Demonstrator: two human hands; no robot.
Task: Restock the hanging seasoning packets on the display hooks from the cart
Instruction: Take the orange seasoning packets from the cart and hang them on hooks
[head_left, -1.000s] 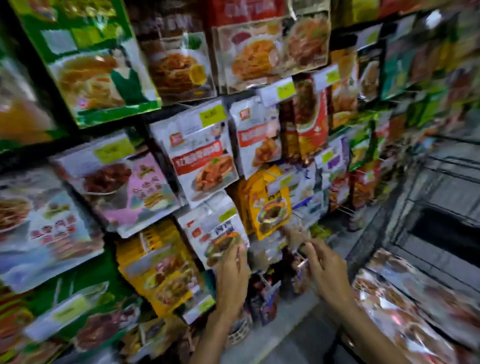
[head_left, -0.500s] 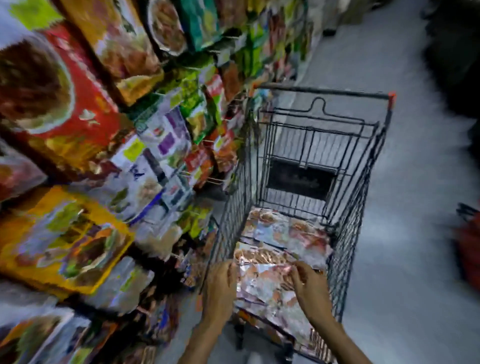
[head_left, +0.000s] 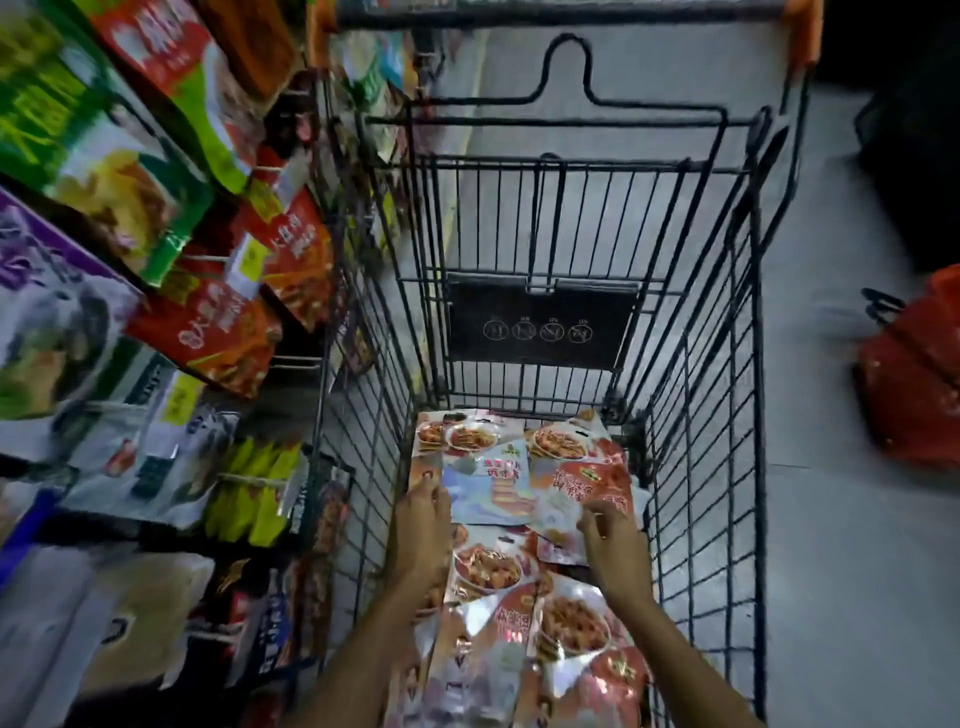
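Observation:
Red and silver seasoning packets (head_left: 488, 569) lie in a heap on the floor of the black wire cart (head_left: 756, 364). On top of them is a light blue packet (head_left: 491, 486) beside a red packet (head_left: 589, 480). My left hand (head_left: 421, 525) reaches into the cart and pinches the blue packet's left edge. My right hand (head_left: 615, 545) has its fingers curled on the red packet's near edge. The display hooks (head_left: 249, 478) with hanging packets run along the left side.
The cart stands close against the display of hanging packets (head_left: 208, 332) on the left. Its folded child-seat flap (head_left: 540, 325) closes the far end. A red shopping basket (head_left: 914, 374) sits on the grey floor (head_left: 841, 571) to the right.
My view swung from the display wall to down into the cart. Both hands left the hanging packets and reached in onto the packets in the cart.

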